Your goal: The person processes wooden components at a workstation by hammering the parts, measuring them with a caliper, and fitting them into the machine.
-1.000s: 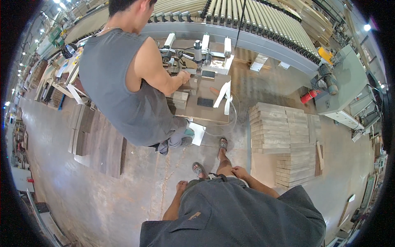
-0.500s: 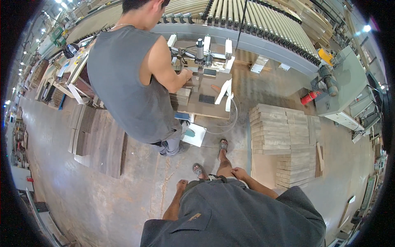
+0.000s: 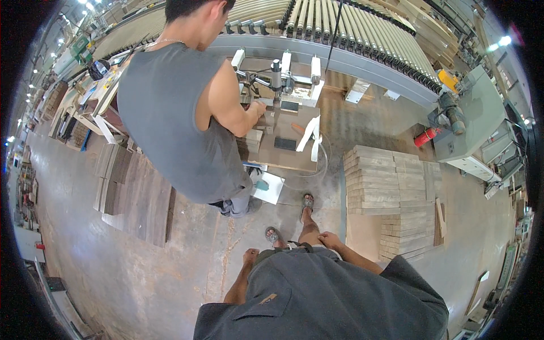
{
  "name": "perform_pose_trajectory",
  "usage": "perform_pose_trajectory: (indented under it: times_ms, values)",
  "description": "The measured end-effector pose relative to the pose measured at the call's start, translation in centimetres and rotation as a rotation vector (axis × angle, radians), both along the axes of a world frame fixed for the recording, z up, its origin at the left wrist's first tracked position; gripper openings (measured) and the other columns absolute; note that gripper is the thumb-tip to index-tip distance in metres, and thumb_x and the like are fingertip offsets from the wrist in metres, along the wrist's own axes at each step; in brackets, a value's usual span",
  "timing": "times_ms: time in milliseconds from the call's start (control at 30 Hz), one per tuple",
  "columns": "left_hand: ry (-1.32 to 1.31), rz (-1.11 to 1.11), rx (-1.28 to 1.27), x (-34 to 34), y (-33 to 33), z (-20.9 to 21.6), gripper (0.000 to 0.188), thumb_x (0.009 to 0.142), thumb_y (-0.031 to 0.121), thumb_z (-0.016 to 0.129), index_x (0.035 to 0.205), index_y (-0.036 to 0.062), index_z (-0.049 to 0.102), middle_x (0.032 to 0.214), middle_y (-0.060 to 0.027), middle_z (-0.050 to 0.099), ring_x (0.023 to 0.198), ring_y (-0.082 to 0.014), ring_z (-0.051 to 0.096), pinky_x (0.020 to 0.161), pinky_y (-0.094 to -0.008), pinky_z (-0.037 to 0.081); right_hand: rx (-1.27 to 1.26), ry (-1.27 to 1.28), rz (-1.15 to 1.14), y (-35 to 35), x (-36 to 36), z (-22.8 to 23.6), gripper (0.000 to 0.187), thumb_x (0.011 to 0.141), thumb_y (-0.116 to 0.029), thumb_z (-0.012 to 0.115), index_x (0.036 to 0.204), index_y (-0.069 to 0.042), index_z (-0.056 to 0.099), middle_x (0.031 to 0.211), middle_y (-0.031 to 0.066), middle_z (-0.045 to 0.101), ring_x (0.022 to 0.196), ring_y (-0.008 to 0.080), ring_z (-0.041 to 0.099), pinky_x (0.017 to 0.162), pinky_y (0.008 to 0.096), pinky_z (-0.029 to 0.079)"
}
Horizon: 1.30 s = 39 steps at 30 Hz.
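Observation:
My left hand (image 3: 250,256) hangs beside my left hip with its fingers curled in, and nothing shows in it. Against my right thigh rests my right hand (image 3: 328,239), its fingers closed too, next to the hem of my shorts (image 3: 317,247). A co-worker (image 3: 167,107) in a grey sleeveless top stands ahead to the left, bent over a brown workbench (image 3: 289,161). The co-worker's hand (image 3: 258,109) is at small pieces near a clamp-like machine (image 3: 276,76). On the bench lie a dark rectangular block (image 3: 285,143) and white strips (image 3: 309,134).
Stacked wooden planks (image 3: 371,181) stand to the right, and more boards (image 3: 139,195) lie at left. A roller conveyor (image 3: 351,34) runs across the back. At far right are a red fire extinguisher (image 3: 426,136) and a grey machine (image 3: 473,122). A white sheet (image 3: 269,187) lies by the bench.
The co-worker's upper body and head have shifted slightly left, and the working arm has moved a little. My hands stay where they were.

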<state>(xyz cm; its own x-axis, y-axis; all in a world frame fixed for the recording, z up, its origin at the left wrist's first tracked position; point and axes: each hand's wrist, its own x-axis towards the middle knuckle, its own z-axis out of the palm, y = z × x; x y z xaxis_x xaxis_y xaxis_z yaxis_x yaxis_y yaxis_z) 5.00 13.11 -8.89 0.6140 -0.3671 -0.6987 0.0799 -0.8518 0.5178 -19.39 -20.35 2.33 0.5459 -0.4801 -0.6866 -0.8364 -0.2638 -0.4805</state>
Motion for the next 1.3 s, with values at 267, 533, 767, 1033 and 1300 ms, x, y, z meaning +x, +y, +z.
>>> perform_pose_trajectory:
  times_ms: [267, 533, 767, 1033, 1300]
  values:
    - [-0.001, -0.017, -0.039, 0.0, -1.0, 1.6, 0.043, 0.077, 0.045, 0.059, 0.097, 0.0070, 0.065, 0.095, -0.0128, 0.066, 0.091, -0.0282, 0.063, 0.082, -0.0369, 0.047, -0.013, -0.018, -0.006, -0.4, -0.6, -0.7, 0.043, 0.084, -0.040, 0.053, 0.105, -0.004, 0.062, 0.105, 0.0158, 0.063, 0.100, 0.0298, 0.058, 0.086, 0.0358, 0.045]
    - [-0.044, -0.021, -0.040, -0.2, -0.4, 1.2, 0.044, 0.077, 0.045, 0.059, 0.095, 0.0054, 0.065, 0.095, -0.0143, 0.066, 0.091, -0.0286, 0.063, 0.081, -0.0374, 0.048, 0.017, 0.032, 0.004, -0.3, 0.4, 1.6, 0.043, 0.084, -0.039, 0.054, 0.108, -0.004, 0.060, 0.105, 0.0166, 0.062, 0.100, 0.0314, 0.058, 0.086, 0.0362, 0.045]
    - [-0.024, 0.003, -0.030, -0.4, -1.1, 3.0, 0.043, 0.076, 0.044, 0.059, 0.096, 0.0055, 0.065, 0.096, -0.0145, 0.066, 0.092, -0.0294, 0.062, 0.082, -0.0376, 0.048, 0.040, 0.034, 0.041, -0.4, -0.4, 0.4, 0.042, 0.084, -0.039, 0.051, 0.105, -0.005, 0.062, 0.105, 0.0165, 0.062, 0.100, 0.0308, 0.058, 0.086, 0.0365, 0.044]
    - [-0.020, -0.024, -0.039, -0.2, -0.4, 0.7, 0.045, 0.076, 0.047, 0.059, 0.096, 0.0073, 0.066, 0.098, -0.0148, 0.065, 0.094, -0.0307, 0.061, 0.083, -0.0386, 0.047, 0.043, 0.026, 0.032, -0.3, -0.3, 0.5, 0.040, 0.084, -0.040, 0.051, 0.104, -0.008, 0.064, 0.102, 0.0156, 0.063, 0.097, 0.0306, 0.059, 0.084, 0.0369, 0.045]
    - [0.008, -0.026, -0.079, -0.3, 0.3, 0.2, 0.045, 0.077, 0.050, 0.059, 0.096, 0.0092, 0.066, 0.095, -0.0151, 0.065, 0.093, -0.0304, 0.062, 0.082, -0.0395, 0.047, 0.008, -0.014, -0.023, 0.1, -0.3, 0.4, 0.039, 0.083, -0.041, 0.054, 0.102, -0.008, 0.064, 0.100, 0.0150, 0.064, 0.097, 0.0299, 0.059, 0.084, 0.0362, 0.045]
